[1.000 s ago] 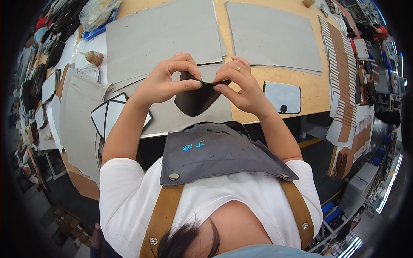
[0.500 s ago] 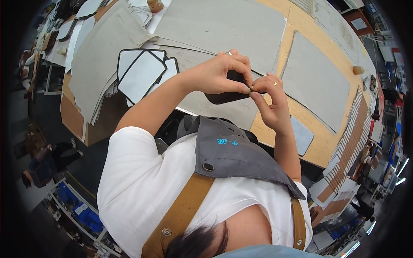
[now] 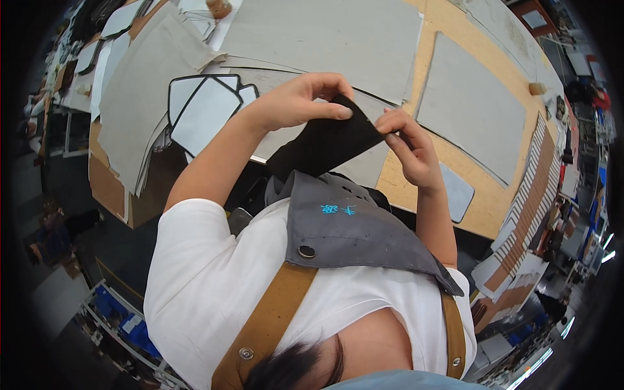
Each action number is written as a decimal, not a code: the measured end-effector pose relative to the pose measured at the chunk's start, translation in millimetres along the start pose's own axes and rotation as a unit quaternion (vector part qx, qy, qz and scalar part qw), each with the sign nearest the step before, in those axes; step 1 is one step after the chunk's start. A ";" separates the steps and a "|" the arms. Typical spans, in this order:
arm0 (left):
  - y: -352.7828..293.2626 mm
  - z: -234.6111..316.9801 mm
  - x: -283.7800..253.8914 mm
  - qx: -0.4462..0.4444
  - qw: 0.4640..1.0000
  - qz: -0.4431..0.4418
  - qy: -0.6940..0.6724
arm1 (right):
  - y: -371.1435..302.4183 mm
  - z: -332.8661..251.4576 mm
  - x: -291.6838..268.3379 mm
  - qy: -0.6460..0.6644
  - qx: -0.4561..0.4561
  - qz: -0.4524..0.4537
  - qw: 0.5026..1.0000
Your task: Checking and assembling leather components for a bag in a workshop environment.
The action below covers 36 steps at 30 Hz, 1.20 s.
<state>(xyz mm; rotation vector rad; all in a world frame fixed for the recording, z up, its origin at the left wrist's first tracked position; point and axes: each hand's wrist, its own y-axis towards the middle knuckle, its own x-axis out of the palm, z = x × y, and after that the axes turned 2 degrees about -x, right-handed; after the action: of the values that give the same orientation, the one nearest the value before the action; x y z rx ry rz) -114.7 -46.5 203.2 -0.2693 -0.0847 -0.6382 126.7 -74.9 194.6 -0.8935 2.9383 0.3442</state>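
Observation:
Between my hands hangs a flat black piece (image 3: 328,143), maybe leather or fabric, tilted over the front edge of the table. My left hand (image 3: 302,101) pinches its upper edge between thumb and fingers. At the right corner of the same piece, my right hand (image 3: 411,144) grips with thumb and bent forefinger. To the left of my left forearm lie several white panels with black borders (image 3: 207,110), overlapping one another. A pale blue-white panel (image 3: 457,193) with a dark edge rests beside my right forearm.
Large grey sheets (image 3: 318,39) cover much of the wooden table (image 3: 426,84). Another grey sheet (image 3: 471,107) lies on the right, and a pile of grey sheets (image 3: 133,110) overhangs the left side. A striped brown-and-white strip (image 3: 520,208) runs along the right edge.
My hands have moved apart, the left one shifting left along the edge. The black piece has turned so that a broad flat face shows. The view has shifted slightly.

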 end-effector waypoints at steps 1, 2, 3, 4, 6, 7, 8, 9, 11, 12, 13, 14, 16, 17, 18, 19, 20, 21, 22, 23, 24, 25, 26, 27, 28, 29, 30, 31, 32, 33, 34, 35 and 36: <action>-1.8 0.0 0.0 -0.001 1.000 -0.012 -0.001 | -0.5 1.4 -0.5 -0.007 0.004 -0.005 1.000; -4.0 1.1 1.2 -0.007 1.000 0.006 -0.022 | 0.2 1.6 0.2 -0.011 0.008 0.006 1.000; -4.6 1.3 2.5 -0.013 0.999 0.024 -0.043 | 2.0 1.1 2.5 -0.005 0.011 0.004 1.000; -3.3 -1.2 3.7 -0.014 0.999 0.013 -0.043 | 2.3 -0.2 4.5 0.002 0.014 0.001 1.000; -3.6 -6.7 3.1 0.002 0.999 0.028 -0.031 | 3.9 -2.1 10.6 -0.022 0.042 0.011 0.999; -3.6 -7.1 3.7 0.000 0.999 0.032 -0.015 | 5.6 -1.9 14.1 -0.080 0.030 0.029 0.996; -3.5 -6.8 4.4 -0.001 1.000 0.028 -0.014 | 8.0 -1.4 16.9 -0.138 0.017 0.044 0.989; -3.4 -6.5 5.1 -0.003 0.999 0.033 0.000 | 9.7 1.2 19.0 -0.157 0.004 0.062 0.986; -2.9 -5.5 7.0 -0.005 0.999 0.036 0.014 | 11.4 3.5 23.1 -0.164 -0.004 0.078 0.983; -2.3 -4.8 7.9 0.008 0.999 0.039 0.033 | 12.1 4.0 24.4 -0.171 -0.012 0.090 0.981; -1.5 -4.3 8.6 0.020 0.998 0.042 0.052 | 12.6 4.1 24.9 -0.171 -0.012 0.092 0.981; -1.7 -3.8 9.2 0.020 0.998 0.041 0.053 | 13.2 4.0 25.6 -0.159 -0.008 0.096 0.983; -0.2 -3.0 9.5 0.028 0.995 0.049 0.080 | 14.8 5.3 26.1 -0.148 -0.003 0.102 0.984; 0.4 -3.3 9.4 0.028 0.995 0.049 0.080 | 15.5 7.3 26.8 -0.143 -0.014 0.111 0.983; 1.7 -4.5 9.2 0.042 0.994 0.055 0.090 | 16.5 8.7 27.0 -0.138 -0.026 0.120 0.983; 3.4 -5.7 8.7 0.056 0.992 0.061 0.100 | 17.9 9.3 27.0 -0.139 -0.026 0.120 0.983; 1.4 -5.9 7.8 0.056 0.991 0.070 0.103 | 20.1 9.3 29.9 -0.137 -0.028 0.124 0.982; 0.3 -6.0 7.0 0.068 0.989 0.076 0.108 | 22.9 8.7 33.3 -0.135 -0.031 0.126 0.982; -0.4 -6.1 7.0 0.080 0.987 0.085 0.114 | 22.2 6.1 33.2 -0.155 -0.024 0.130 0.979; -3.2 -4.1 8.7 0.068 0.989 0.091 0.092 | 23.8 3.7 34.7 -0.166 -0.029 0.123 0.978; -4.1 -6.1 8.4 0.083 0.986 0.099 0.103 | 24.5 3.2 34.7 -0.140 -0.001 0.123 0.982; -3.5 -5.9 8.8 0.083 0.986 0.093 0.110 | 24.2 4.0 33.0 -0.111 0.024 0.116 0.987; -1.9 -10.8 9.1 0.096 0.986 0.086 0.107 | 23.1 8.5 32.6 -0.109 0.005 0.117 0.987; 1.4 -9.5 10.5 0.092 0.985 0.079 0.120 | 18.2 12.5 29.0 -0.094 0.034 0.123 0.987; 8.4 -14.4 11.8 0.099 0.986 0.068 0.117 | 14.9 13.4 26.7 -0.047 0.042 0.131 0.989; 11.2 -16.1 14.0 0.093 0.991 0.054 0.083 | 12.9 12.4 24.4 -0.044 0.051 0.130 0.989; 13.9 -21.3 15.5 0.096 0.993 0.043 0.048 | 10.1 14.1 23.0 -0.035 0.057 0.122 0.990; 13.0 -21.9 17.9 0.072 0.996 0.041 0.020 | 9.0 17.8 26.4 -0.005 0.056 0.120 0.991; 11.7 -18.6 20.3 0.038 0.998 0.043 0.015 | 8.0 16.5 29.3 -0.003 0.051 0.100 0.994; 12.0 -21.2 23.0 0.047 0.997 0.053 0.011 | 6.1 16.6 33.8 -0.030 0.036 0.118 0.992; 12.6 -24.8 25.5 0.055 0.997 0.060 0.008 | 4.6 17.9 37.0 -0.056 0.021 0.139 0.988; 13.3 -28.6 28.1 0.057 0.996 0.071 0.008 | 3.6 21.8 39.7 -0.099 0.005 0.155 0.983; 13.7 -32.1 30.7 0.062 0.995 0.064 -0.033 | 2.6 22.5 41.4 -0.097 0.002 0.148 0.984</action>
<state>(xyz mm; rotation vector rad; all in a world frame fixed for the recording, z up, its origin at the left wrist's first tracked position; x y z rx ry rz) -82.0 -62.4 174.2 -0.1741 -0.1680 -0.4941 90.4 -90.2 168.6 -0.3940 2.8832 0.4114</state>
